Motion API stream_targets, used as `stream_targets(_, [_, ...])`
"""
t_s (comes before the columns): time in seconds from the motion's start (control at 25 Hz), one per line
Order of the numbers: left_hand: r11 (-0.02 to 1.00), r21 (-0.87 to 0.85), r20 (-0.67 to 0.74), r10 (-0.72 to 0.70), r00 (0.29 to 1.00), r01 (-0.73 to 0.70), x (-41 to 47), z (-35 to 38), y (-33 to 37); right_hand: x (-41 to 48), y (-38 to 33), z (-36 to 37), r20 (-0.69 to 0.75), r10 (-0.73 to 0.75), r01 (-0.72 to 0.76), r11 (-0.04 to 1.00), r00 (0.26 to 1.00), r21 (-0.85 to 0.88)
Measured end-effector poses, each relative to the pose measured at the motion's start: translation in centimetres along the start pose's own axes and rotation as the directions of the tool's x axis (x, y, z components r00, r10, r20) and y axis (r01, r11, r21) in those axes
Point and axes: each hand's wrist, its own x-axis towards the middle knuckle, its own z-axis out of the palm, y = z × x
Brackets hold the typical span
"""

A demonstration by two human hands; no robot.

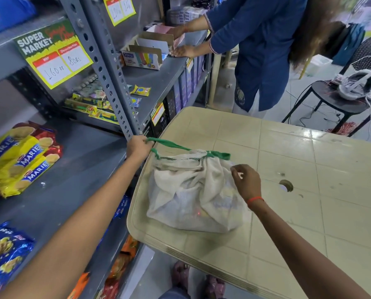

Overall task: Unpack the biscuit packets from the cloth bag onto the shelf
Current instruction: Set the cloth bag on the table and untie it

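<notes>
At the desk's near-left corner, I see my left hand [139, 146] closed around the green handle [169, 144] of the cloth bag [193, 190], pulling it taut toward 10 o'clock. My right hand [248, 182], at 3 o'clock of the bag, pinches a fold of its pale cloth between thumb and fingertips. The bag lies slumped on the beige desk [288, 160], packets showing dimly through the fabric. Out at 9 o'clock, on the grey shelf [72, 169], Marie biscuit packets [22, 160] lie stacked; blue packets [5, 253] lie nearer me.
</notes>
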Motion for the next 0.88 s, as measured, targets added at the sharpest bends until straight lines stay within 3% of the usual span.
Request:
stream_targets(0.04, [0.988,0.147,-0.019,0.057,0.998,-0.054,-1.1,1.1,-0.1,-0.2,-0.5,0.4,-0.006,-0.067,0.067,0.998,0.998,-0.017])
stream_targets(0.12, [0.898,0.301,0.02,0.331,0.944,-0.321,-3.8,3.2,0.3,-0.2,-1.8,1.3,0.07,-0.246,0.253,0.963,0.967,-0.098])
stream_targets(0.16, [0.807,0.342,0.132,0.465,0.875,-0.481,-5.0,4.2,0.7,0.2,-2.5,1.9,0.15,-0.317,0.337,0.931,0.937,-0.139])
stream_targets(0.24, [0.643,0.411,0.404,0.507,0.761,-0.646,-6.4,6.0,1.1,1.5,-3.8,3.3,0.318,-0.338,0.422,0.872,0.886,-0.249])
stream_targets(0.28, [0.625,0.426,0.442,0.488,0.753,-0.654,-6.6,6.2,1.1,2.2,-4.2,3.9,0.371,-0.287,0.406,0.863,0.883,-0.3])
stream_targets(0.4, [0.782,0.282,0.247,0.502,0.829,-0.557,-5.7,4.8,0.9,3.4,-4.1,4.0,0.336,-0.143,0.265,0.898,0.931,-0.35])
stream_targets(0.52, [0.859,0.198,0.095,0.464,0.881,-0.473,-4.1,2.1,0.2,2.6,-2.2,2.4,0.358,-0.206,0.319,0.901,0.911,-0.295])
stream_targets(0.64, [0.917,0.183,0.207,0.317,0.926,-0.354,-3.5,1.3,-0.2,1.0,-1.2,1.3,0.453,-0.261,0.404,0.879,0.852,-0.253])
stream_targets(0.76, [0.873,0.267,0.336,0.312,0.889,-0.408,-3.9,2.3,-0.1,0.7,-2.2,1.7,0.266,-0.241,0.286,0.948,0.933,-0.142])
stream_targets(0.88, [0.704,0.308,0.442,0.491,0.751,-0.64,-5.3,4.3,1.4,1.0,-3.5,3.3,0.334,-0.149,0.215,0.962,0.931,-0.171])
